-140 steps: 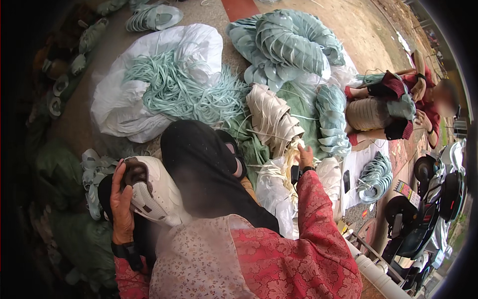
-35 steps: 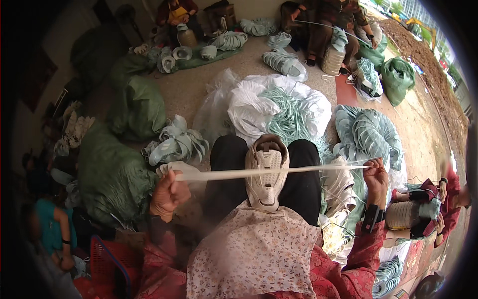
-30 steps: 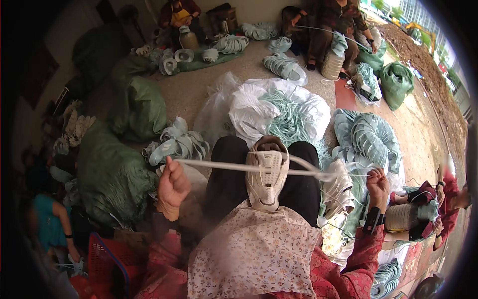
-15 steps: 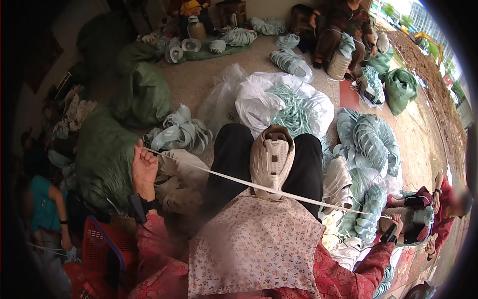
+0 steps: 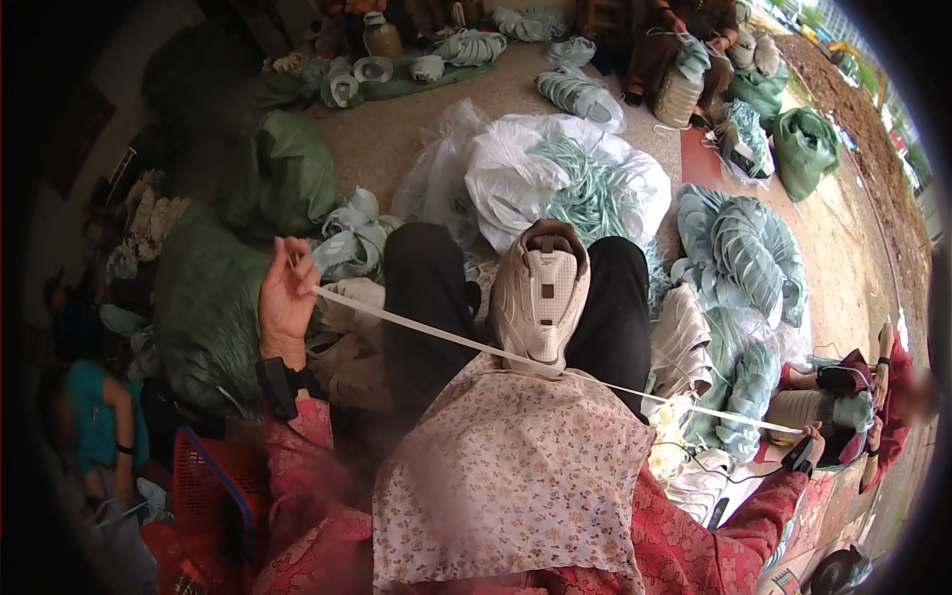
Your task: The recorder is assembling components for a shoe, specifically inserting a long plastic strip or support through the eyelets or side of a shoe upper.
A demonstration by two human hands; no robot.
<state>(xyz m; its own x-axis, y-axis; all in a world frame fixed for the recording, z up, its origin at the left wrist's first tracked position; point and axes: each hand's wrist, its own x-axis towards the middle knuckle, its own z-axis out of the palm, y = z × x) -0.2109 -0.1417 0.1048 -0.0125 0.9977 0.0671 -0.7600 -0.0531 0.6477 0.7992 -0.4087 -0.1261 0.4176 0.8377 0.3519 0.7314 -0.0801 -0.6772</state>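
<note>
Lace (image 5: 446,336) from left grip (image 5: 285,305) to right (image 5: 813,446)

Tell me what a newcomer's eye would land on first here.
Most likely the white lace, drawn in a slanting line across the lap from the left hand, higher in the view, to the right hand at lower right. Just beyond it, a beige shoe sits between the black-clad knees. Past the shoe, a tangle of pale green laces spills from a crumpled white bag on the floor.
</note>
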